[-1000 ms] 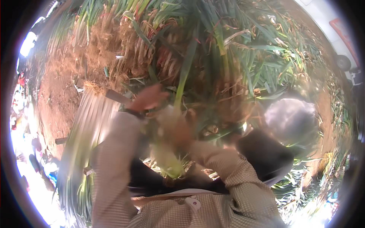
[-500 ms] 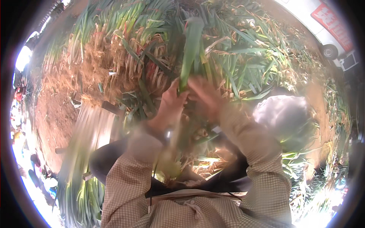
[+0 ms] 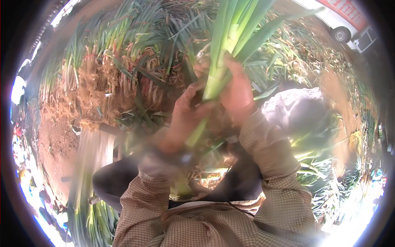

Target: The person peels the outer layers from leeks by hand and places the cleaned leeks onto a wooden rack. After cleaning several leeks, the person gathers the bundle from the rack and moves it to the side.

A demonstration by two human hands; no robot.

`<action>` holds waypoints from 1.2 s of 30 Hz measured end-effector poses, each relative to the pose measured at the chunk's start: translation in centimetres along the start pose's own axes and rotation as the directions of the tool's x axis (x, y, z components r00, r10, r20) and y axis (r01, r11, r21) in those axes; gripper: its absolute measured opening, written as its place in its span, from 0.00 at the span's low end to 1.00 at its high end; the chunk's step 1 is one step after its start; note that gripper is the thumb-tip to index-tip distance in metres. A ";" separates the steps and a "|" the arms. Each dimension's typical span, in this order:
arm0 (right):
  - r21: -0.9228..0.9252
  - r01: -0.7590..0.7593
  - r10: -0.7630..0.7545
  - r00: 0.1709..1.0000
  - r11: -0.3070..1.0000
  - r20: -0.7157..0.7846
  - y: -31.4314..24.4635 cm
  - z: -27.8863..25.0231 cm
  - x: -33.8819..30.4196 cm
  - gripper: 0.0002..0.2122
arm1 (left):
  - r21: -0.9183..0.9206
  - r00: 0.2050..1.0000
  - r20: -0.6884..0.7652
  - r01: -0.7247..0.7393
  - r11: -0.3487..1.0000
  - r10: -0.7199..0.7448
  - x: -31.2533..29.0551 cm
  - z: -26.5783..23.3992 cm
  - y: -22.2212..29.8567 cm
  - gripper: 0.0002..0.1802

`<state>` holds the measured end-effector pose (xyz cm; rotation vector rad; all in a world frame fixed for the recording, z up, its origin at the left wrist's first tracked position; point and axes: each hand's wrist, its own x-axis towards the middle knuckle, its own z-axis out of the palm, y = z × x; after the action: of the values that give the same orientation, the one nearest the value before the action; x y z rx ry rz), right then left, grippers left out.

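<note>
Upright before me is a leek [image 3: 214,82], its pale green stalk fanning into broad green leaves toward the far edge. My left hand [image 3: 185,117] is closed round the lower stalk, with the thumb and fingers on either side of it. Higher up, my right hand [image 3: 238,88] grips the stalk from the right, near where the leaves part; some of its fingers are hidden behind the leek. The lower end of the stalk runs down between my forearms and is blurred.
Bundles of rooted leeks [image 3: 119,61] stand at the far left. Beside my left knee, more leeks [image 3: 92,218] lie across a wooden frame. A pale cloth-like bundle [image 3: 294,109] sits right of my right forearm. Loose leaves [image 3: 284,57] cover the far right; a white vehicle [image 3: 323,16] stands beyond.
The leek has come up nearer to me, and its leaves now spread wider. My right hand has moved up the stalk and closed on it; my left hand still holds it lower down.
</note>
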<state>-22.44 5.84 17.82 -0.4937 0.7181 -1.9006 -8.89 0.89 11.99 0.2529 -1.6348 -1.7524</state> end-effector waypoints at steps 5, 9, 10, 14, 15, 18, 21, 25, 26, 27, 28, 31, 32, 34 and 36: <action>-0.082 0.055 -0.052 0.998 0.995 0.044 -0.4 -2.3 0.1 0.24 | 0.758 0.891 -0.021 -0.282 0.589 0.454 0.7 3.9 1.4 0.37; -0.201 0.016 0.017 0.987 0.979 0.160 -0.8 -3.6 -0.2 0.24 | 0.834 0.893 0.002 -0.250 0.492 0.450 2.0 3.0 0.3 0.34; -0.188 0.015 0.025 0.977 0.982 0.210 -0.9 -4.2 -0.3 0.24 | 0.815 0.925 -0.028 -0.198 0.545 0.378 2.4 2.5 -0.2 0.31; -0.111 0.021 0.010 0.963 0.994 0.271 -3.3 -4.3 -1.5 0.21 | 0.633 0.961 0.056 -0.244 0.734 0.271 2.6 0.7 0.3 0.22; -0.244 0.031 0.016 0.982 0.969 0.189 -3.6 -5.3 -1.7 0.21 | 0.631 0.902 0.161 -0.406 0.661 0.401 1.7 -0.2 -0.9 0.22; -0.019 -0.020 0.023 0.989 1.000 0.147 -1.6 -5.7 -0.1 0.21 | 0.621 0.903 0.167 -0.408 0.669 0.396 0.7 -1.2 -1.9 0.19; 0.022 0.017 -0.020 0.992 1.000 0.126 -1.0 -4.1 -0.9 0.26 | 0.333 0.990 -0.138 0.045 0.942 0.001 1.1 0.7 -1.0 0.19; 0.059 0.150 -0.156 0.982 0.987 0.105 0.3 -4.2 -0.7 0.26 | 0.489 0.989 -0.142 0.042 0.871 0.032 1.5 0.8 -2.6 0.24; 0.073 0.138 -0.147 0.980 0.988 0.135 0.2 -3.7 -0.8 0.24 | 0.525 0.985 -0.156 0.022 0.851 0.071 1.2 -0.1 -3.4 0.24; -0.059 0.154 -0.144 0.980 0.986 0.137 -0.3 -3.5 -1.0 0.25 | 0.585 0.982 -0.175 0.049 0.809 0.067 1.1 -0.4 -3.7 0.24; -0.062 0.154 -0.144 0.980 0.986 0.137 -0.4 -3.3 -0.9 0.25 | 0.640 0.979 -0.194 0.077 0.765 0.064 1.1 -0.5 -4.0 0.24; -0.194 0.099 -0.090 0.994 0.976 0.054 -1.0 -2.7 -1.2 0.24 | 0.331 0.967 -0.250 0.035 0.943 0.052 0.5 -1.1 -5.1 0.21; -0.197 0.100 -0.091 0.994 0.975 0.054 -1.2 -2.5 -1.2 0.24 | 0.329 0.967 -0.251 0.034 0.944 0.053 0.0 -1.9 -5.8 0.21; -0.506 0.092 -0.114 0.993 0.858 -0.012 -1.2 -2.6 -0.7 0.26 | 0.308 0.961 -0.277 0.081 0.948 0.008 -1.6 -3.2 -6.9 0.22; -0.649 0.065 -0.185 0.975 0.758 -0.119 0.5 -3.2 1.4 0.22 | 0.518 0.963 -0.268 0.169 0.839 -0.029 -3.4 -4.3 -7.3 0.27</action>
<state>-24.60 5.25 15.16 -0.8215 1.5158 -1.7987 -6.53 -0.81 3.37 0.8043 -1.9144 -1.2258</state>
